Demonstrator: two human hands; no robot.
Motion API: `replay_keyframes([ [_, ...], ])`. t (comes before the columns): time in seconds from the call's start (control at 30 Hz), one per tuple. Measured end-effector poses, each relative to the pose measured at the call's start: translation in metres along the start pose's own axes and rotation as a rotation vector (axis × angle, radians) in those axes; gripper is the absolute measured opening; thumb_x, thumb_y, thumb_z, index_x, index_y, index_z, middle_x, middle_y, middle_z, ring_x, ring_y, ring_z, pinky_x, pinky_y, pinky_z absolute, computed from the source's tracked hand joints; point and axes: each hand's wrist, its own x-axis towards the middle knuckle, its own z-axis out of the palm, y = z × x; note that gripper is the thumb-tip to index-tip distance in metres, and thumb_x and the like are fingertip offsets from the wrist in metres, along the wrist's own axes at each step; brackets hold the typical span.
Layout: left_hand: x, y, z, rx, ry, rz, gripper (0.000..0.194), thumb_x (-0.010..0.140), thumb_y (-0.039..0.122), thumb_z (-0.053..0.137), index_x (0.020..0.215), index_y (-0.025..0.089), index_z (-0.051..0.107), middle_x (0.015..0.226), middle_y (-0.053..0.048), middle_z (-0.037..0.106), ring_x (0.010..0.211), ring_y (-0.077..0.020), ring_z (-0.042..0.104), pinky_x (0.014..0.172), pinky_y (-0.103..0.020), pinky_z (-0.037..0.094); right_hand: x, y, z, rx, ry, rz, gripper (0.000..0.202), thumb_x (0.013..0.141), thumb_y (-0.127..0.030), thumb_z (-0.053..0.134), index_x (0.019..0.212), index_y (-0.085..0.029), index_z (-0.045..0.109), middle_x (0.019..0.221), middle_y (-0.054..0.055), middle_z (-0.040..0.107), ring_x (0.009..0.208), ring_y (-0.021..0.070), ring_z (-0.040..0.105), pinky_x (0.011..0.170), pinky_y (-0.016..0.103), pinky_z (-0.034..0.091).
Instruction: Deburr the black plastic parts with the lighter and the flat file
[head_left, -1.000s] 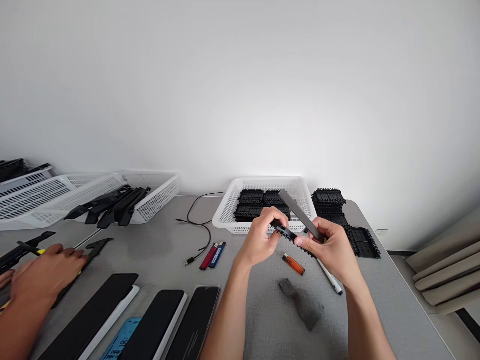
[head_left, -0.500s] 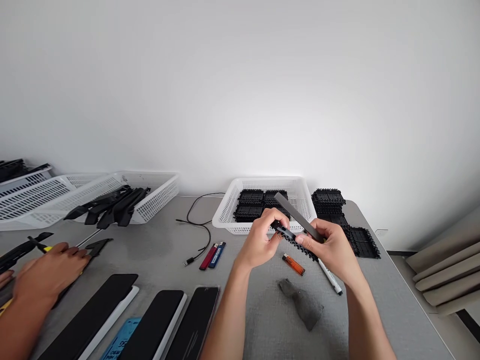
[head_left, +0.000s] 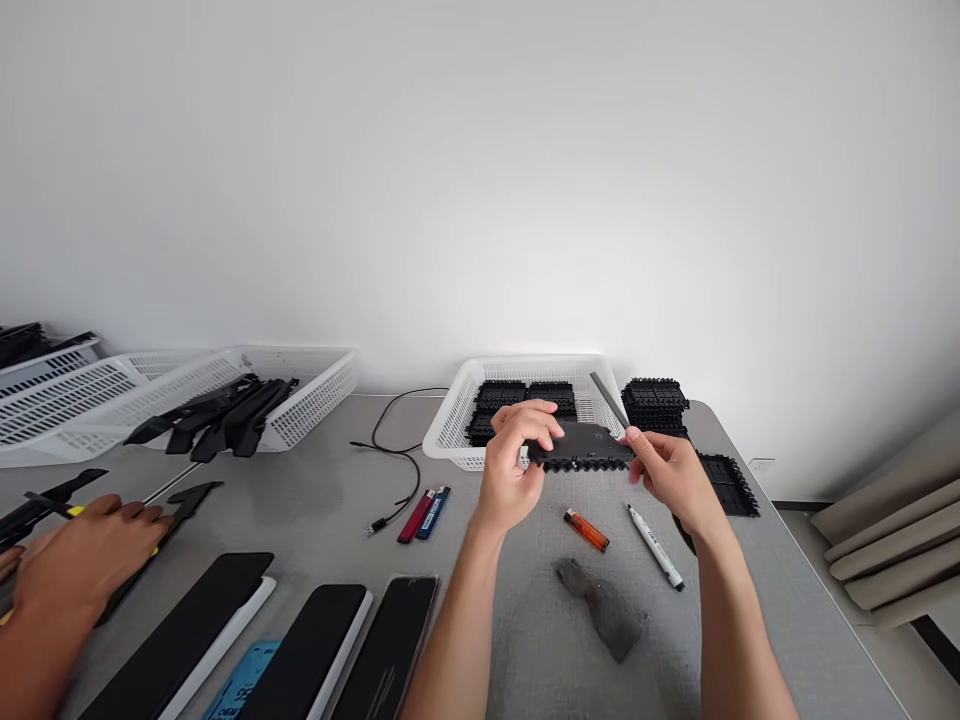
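Left hand [head_left: 512, 470]'s pinching the black plate [head_left: 585, 441], long edge toward my right hand [head_left: 679, 482], which grips a grey bar [head_left: 609, 398].

The black toothed piece [head_left: 585, 440] now shows its broad face; the grey strip's [head_left: 610, 398] tip sits nearer the white basket's [head_left: 452, 412] right rim.

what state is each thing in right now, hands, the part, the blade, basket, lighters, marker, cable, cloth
left hand: closed on the black part
black part: held up, toothed edge down
right hand: gripping the flat blade
flat blade: raised, tilted
white basket: upright, holding black parts
orange lighter: lying flat
red and blue lighters: side by side
marker: capped
cable: loosely curved, unplugged
gray cloth: crumpled
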Motion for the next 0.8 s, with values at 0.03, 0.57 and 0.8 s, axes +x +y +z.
replay_keyframes([
  [0.03,0.001,0.000,-0.001,0.011,0.013,0.047,0.017,0.086,0.007,0.051,0.082,0.024,0.049,0.092,-0.005,0.066,0.113,-0.0262,0.060,0.093,-0.047,0.048,0.002,0.001,0.001,0.074,-0.045,0.021,0.055,0.083,-0.071,0.059,0.081,-0.016,0.061,0.061,0.001,0.059,0.044,0.0079,0.030,0.045,0.024,0.021],
  [0.57,0.004,-0.002,-0.002,-0.522,0.205,-0.650,0.046,0.085,0.038,0.072,0.125,0.020,0.062,0.129,-0.014,0.066,0.121,-0.0265,0.064,0.101,-0.038,0.053,0.005,-0.005,0.004,0.498,0.087,-0.068,0.050,0.066,-0.051,0.085,0.095,-0.015,0.065,0.051,-0.011,0.037,0.043,0.0046,0.025,0.039,0.019,0.019],
  [0.8,0.006,0.012,-0.003,-0.600,0.032,-0.915,0.072,0.075,0.040,0.082,0.138,0.020,0.054,0.110,-0.012,0.074,0.105,-0.0275,0.070,0.087,-0.036,0.058,-0.003,-0.009,0.009,0.387,0.103,-0.107,0.047,0.074,-0.051,0.079,0.101,-0.014,0.069,0.055,-0.009,0.038,0.046,0.0051,0.024,0.041,0.021,0.018],
])
